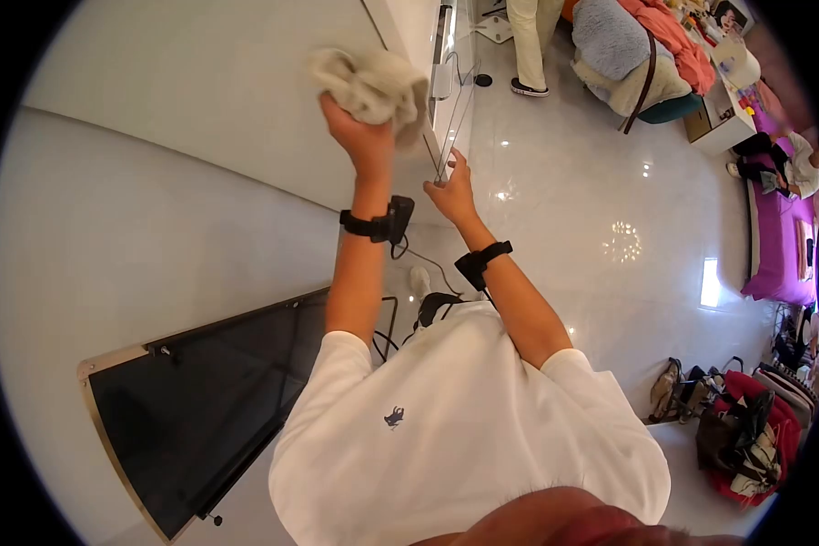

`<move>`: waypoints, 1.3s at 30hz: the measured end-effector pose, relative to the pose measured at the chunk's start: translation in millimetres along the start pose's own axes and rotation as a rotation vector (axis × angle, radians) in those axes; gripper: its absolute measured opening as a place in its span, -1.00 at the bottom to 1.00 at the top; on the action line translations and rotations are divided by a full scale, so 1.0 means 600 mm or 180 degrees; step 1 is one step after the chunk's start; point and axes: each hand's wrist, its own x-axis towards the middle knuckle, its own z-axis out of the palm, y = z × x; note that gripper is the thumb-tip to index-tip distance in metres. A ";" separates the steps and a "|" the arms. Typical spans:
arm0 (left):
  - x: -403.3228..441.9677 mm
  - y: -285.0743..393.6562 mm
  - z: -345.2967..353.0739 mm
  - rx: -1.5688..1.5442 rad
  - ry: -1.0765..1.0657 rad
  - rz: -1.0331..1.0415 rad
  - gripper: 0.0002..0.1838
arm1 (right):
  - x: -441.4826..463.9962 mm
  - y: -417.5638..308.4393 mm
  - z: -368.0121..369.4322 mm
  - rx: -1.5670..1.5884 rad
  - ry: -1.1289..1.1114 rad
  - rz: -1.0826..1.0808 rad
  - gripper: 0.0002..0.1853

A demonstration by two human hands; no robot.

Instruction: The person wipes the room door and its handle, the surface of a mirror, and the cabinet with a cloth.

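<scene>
My left hand is closed around a crumpled beige cloth, which is slightly blurred and lies against or just in front of a large pale panel. Lower and to the right, my right hand has its thumb and fingers on either side of the corner of a clear pane. The pane runs upward beside a white frame with a metal strip. A black band with a small box is strapped to each wrist.
A dark glass panel with a metal rim stands at the lower left. A person's legs, a chair with cushions and a seated person are at the right. Bags lie at the lower right.
</scene>
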 end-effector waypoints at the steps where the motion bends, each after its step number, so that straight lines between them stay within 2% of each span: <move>1: -0.029 -0.016 -0.003 0.0236 -0.0168 -0.0195 -0.50 | -0.006 -0.002 -0.003 0.0101 -0.0059 0.0184 0.01; 3: -0.074 -0.055 -0.017 0.0449 -0.0329 -0.0367 -0.47 | -0.003 0.006 -0.003 0.0080 -0.0112 0.0233 0.02; 5: -0.113 -0.092 -0.035 0.0680 -0.0443 -0.0814 -0.49 | 0.008 0.023 0.001 0.0056 -0.0177 0.0275 0.03; 8: -0.150 -0.116 -0.067 0.0852 -0.0692 -0.1039 -0.52 | 0.005 0.046 0.001 -0.0260 0.0026 -0.0002 0.04; 12: -0.122 -0.096 -0.077 0.1309 -0.0583 -0.0901 -0.53 | 0.011 0.040 -0.004 -0.0015 0.0020 0.0118 0.06; 14: -0.066 -0.059 -0.067 0.0685 -0.0166 -0.0909 -0.53 | 0.010 0.039 -0.009 -0.0064 0.0056 0.0178 0.07; 16: 0.001 -0.031 -0.056 0.0658 0.0006 -0.0252 -0.59 | 0.013 0.040 -0.012 -0.0067 0.0012 0.0146 0.07; 18: 0.062 0.007 -0.046 0.0556 -0.0108 0.0224 -0.56 | 0.020 0.042 -0.020 -0.0141 -0.0135 0.0241 0.07; 19: 0.083 0.026 -0.040 0.0574 -0.0123 0.0201 -0.56 | 0.027 0.042 -0.021 -0.0209 -0.0259 0.0270 0.07; 21: 0.112 0.045 -0.028 0.0639 -0.0395 0.0754 -0.55 | 0.031 0.031 -0.023 -0.0484 -0.0205 0.0199 0.05; 22: 0.112 0.039 -0.023 0.0427 -0.0356 0.0729 -0.55 | 0.034 0.020 -0.028 -0.0734 -0.0307 0.0110 0.02; 25: 0.076 -0.002 -0.018 0.0227 -0.0274 0.0656 -0.56 | 0.039 0.008 -0.036 -0.1061 -0.0533 0.0014 0.00; 29: -0.009 -0.051 -0.031 0.0394 -0.0563 0.0473 -0.58 | 0.038 0.020 -0.040 -0.1412 -0.0725 -0.0249 0.01; 32: -0.078 -0.090 -0.050 0.0834 -0.0797 0.0411 -0.60 | 0.023 0.014 -0.044 -0.0932 -0.1040 0.0017 0.06; 34: -0.132 -0.134 -0.070 0.1401 -0.1265 0.0223 -0.61 | 0.006 0.008 -0.042 -0.1091 -0.0891 -0.0041 0.08; 35: -0.159 -0.156 -0.080 0.1401 -0.1248 0.0215 -0.61 | -0.002 0.004 -0.038 -0.1239 -0.0742 -0.0109 0.11; 37: -0.208 -0.195 -0.103 0.1879 -0.1757 -0.0145 -0.62 | -0.015 -0.006 -0.041 -0.1550 -0.0734 -0.0059 0.14; 39: -0.217 -0.189 -0.114 0.1908 -0.1742 -0.0390 -0.62 | -0.034 -0.023 -0.049 -0.1850 -0.0702 0.0025 0.17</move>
